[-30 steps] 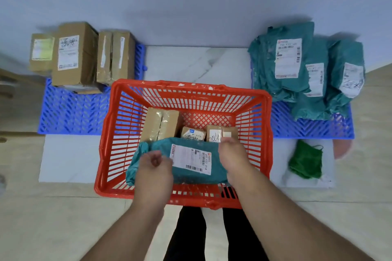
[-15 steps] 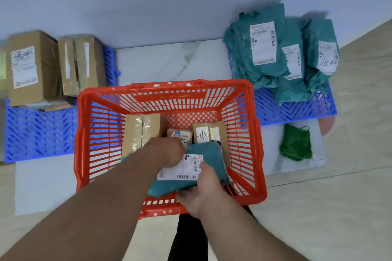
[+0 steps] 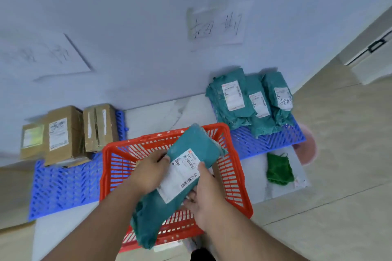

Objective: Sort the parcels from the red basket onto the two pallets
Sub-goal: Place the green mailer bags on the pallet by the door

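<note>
Both hands grasp one teal mailer bag (image 3: 186, 167) and hold it in the air above the red basket (image 3: 237, 178). The left hand (image 3: 148, 172) curls round its left edge beside the white label, and the right hand (image 3: 204, 193) grips the lower right side, thumb on the label. The bag hangs tilted, upper end toward the far right.

The step in hand looks like carrying this soft parcel out of the basket. Teal bags (image 3: 248, 101) already lie heaped on the right blue pallet (image 3: 265, 144), and cardboard boxes (image 3: 63, 133) stand on the left blue pallet (image 3: 63, 184), so the next move probably calls for swinging the bag right and setting it by its like. What remains in the basket is mostly hidden behind bag and hands.
</note>
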The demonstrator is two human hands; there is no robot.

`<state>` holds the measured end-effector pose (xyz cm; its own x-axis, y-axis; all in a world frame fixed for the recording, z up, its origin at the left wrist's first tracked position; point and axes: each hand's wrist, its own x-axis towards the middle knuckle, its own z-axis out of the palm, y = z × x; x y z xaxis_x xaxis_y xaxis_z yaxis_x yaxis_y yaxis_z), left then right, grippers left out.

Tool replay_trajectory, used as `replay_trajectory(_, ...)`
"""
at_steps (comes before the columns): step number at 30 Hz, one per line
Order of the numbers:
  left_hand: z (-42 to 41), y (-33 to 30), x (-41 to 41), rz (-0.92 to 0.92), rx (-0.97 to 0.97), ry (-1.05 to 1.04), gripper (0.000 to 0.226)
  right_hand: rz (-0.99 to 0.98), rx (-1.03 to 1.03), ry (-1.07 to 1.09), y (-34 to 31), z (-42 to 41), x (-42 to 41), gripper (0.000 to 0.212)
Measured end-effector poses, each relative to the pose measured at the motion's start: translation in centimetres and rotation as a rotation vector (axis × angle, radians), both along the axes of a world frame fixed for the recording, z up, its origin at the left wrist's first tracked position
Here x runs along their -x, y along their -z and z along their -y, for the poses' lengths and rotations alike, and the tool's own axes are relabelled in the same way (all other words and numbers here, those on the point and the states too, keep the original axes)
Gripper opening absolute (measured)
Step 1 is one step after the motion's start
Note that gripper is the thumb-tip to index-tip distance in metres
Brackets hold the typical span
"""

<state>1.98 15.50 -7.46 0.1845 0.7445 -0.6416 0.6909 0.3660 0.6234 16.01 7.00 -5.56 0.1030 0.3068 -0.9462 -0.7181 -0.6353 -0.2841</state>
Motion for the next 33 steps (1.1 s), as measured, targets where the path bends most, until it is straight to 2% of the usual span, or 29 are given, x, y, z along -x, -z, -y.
replay_trajectory(3,0.2,-4.2,-2.1,0.129,-0.029,-0.109,0.042,0.105,-0.118,-0.049,-3.7,-1.3,-2.0,0.041)
replay_trajectory(7,0.6,-8.5,-6.2,0.279,-0.034,-0.201,0.020,0.307,-0.207,-0.083,-6.9,-1.9,-6.2,0.038)
replay_trajectory(10,0.8,-10.9,-9.5,0.333,-0.069,-0.175,0.028,0.372,-0.210,-0.109,-8.7,-1.8,-9.9,0.048)
replay_trajectory(12,0.7,-12.0,-11.7,0.340,-0.098,-0.134,0.034,0.418,-0.233,-0.082,-9.3,-2.0,-12.2,0.046)
replay_trajectory(15,0.3,-12.4,-15.0,0.335,-0.105,-0.107,0.033,0.507,-0.240,-0.181,-9.9,-2.4,-15.6,0.044)
replay_trajectory(24,-2.2,-9.1,-26.7,0.372,0.051,-0.140,0.029,0.690,-0.159,-0.365,-7.5,-6.4,-28.3,0.052)
replay_trajectory(28,-5.3,-5.8,-32.8,0.384,0.120,-0.241,0.030,0.745,-0.122,-0.507,-3.5,-10.8,-34.9,0.058)
replay_trajectory(33,-9.3,-0.2,-39.3,0.359,0.169,-0.349,0.025,0.712,-0.067,-0.559,3.1,-16.2,-41.4,0.061)
